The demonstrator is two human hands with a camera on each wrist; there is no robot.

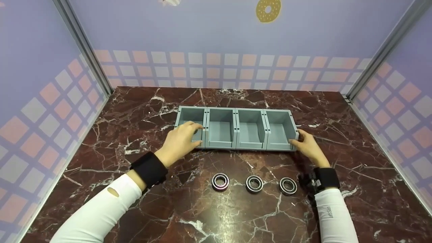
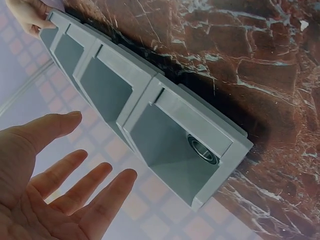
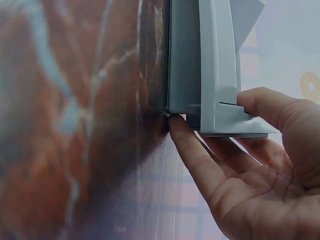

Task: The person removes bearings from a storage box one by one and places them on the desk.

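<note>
On the marble table (image 1: 141, 209), a grey four-compartment bin (image 1: 236, 130) is sitting — a bearing (image 2: 202, 149) lying in its leftmost compartment. Left hand (image 1: 180, 141) is hovering open there; right hand (image 1: 308, 146) is gripping the right corner.

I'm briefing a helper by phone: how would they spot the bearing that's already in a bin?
Find the grey four-bin tray on the marble table. In its leftmost bin, by the left hand, lies one bearing. The three other bearings lie loose on the table in front.
</note>
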